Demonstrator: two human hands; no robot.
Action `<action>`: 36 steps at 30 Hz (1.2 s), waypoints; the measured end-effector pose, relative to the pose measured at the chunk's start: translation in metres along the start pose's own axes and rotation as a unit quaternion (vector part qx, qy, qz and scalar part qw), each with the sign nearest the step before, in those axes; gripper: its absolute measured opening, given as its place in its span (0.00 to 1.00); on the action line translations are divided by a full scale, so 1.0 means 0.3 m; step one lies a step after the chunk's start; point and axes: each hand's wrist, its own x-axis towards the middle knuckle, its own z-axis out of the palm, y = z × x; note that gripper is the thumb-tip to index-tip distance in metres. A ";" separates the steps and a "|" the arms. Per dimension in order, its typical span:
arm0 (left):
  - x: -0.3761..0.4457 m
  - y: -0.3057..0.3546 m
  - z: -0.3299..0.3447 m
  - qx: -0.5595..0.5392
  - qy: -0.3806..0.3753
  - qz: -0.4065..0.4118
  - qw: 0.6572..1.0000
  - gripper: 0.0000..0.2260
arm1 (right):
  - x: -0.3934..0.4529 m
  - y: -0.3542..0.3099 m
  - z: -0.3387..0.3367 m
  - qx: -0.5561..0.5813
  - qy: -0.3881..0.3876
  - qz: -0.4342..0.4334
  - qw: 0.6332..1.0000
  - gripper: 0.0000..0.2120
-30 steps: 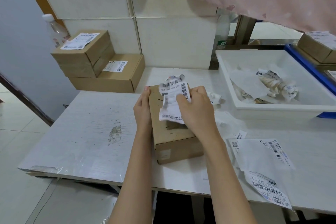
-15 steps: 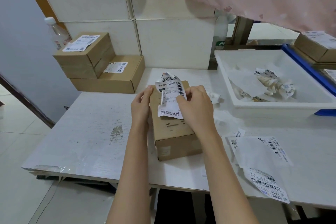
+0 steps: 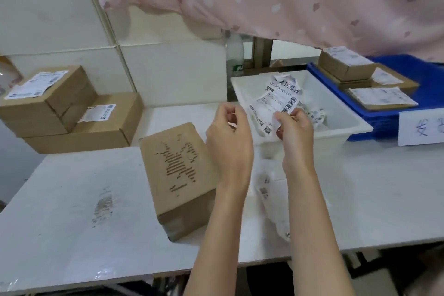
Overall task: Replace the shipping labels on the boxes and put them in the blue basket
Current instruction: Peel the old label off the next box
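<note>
Nearest the person, on the white table, lies the brown cardboard box whose top now shows only dark torn streaks where a label sat. Its long axis runs from the near table edge away toward the wall, slightly slanted, and it lies just left of both forearms, touching neither hand. Loose white label sheets lie on the table between and under the arms, blurred.

Above these, the left hand hovers with fingers loosely curled and nothing visibly in them. The right hand pinches the lower corner of a crumpled, peeled-off white shipping label printed with barcodes, holding it up over the near rim of the white plastic tray, which already contains crumpled label scraps. The two hands are close together but apart.

Since the tray lies directly ahead of the right hand, dropping the old label there looks like the coming move. The stripped box is nearer the left hand.

Farther right, the blue basket holds flat cardboard boxes with labels on top. At far left, two stacked brown boxes with labels wait against the tiled wall.
</note>
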 end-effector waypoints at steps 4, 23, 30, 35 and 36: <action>-0.043 -0.063 0.121 0.061 -0.067 -0.045 0.995 0.05 | 0.060 -0.008 -0.093 -0.050 0.035 -0.028 0.998 0.07; -0.001 -0.198 0.172 -0.051 -0.134 -0.241 0.960 0.11 | 0.205 0.051 -0.031 -0.378 0.023 -0.104 0.919 0.15; 0.021 -0.195 0.156 -0.069 -0.168 -0.256 0.949 0.09 | 0.209 0.076 -0.020 -0.397 0.070 -0.154 0.902 0.16; 0.019 -0.179 0.148 -0.084 -0.177 -0.263 0.945 0.08 | 0.201 0.085 -0.017 -0.349 0.088 -0.188 0.914 0.20; 0.019 -0.178 0.146 -0.086 -0.180 -0.263 0.944 0.08 | 0.200 0.084 -0.018 -0.330 0.089 -0.192 0.920 0.20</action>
